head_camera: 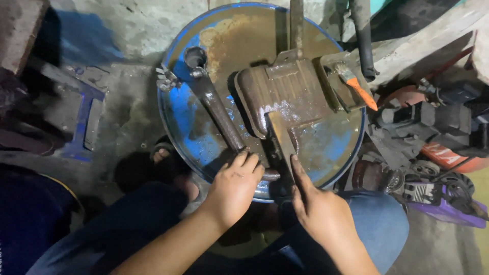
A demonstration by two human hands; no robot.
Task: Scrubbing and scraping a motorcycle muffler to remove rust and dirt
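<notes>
Left hand [233, 189] closed over long metal bar [220, 113] on blue drum lid [188, 107]; right hand [318, 206] grips flat scraper [282, 136] against greasy plate [285, 94]; best keep blade flat, strokes short

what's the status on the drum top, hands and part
Left hand resting on long rusty bar. Right hand holds flat blade against wet brown metal part. Orange-handled brush lies beside it.
</notes>
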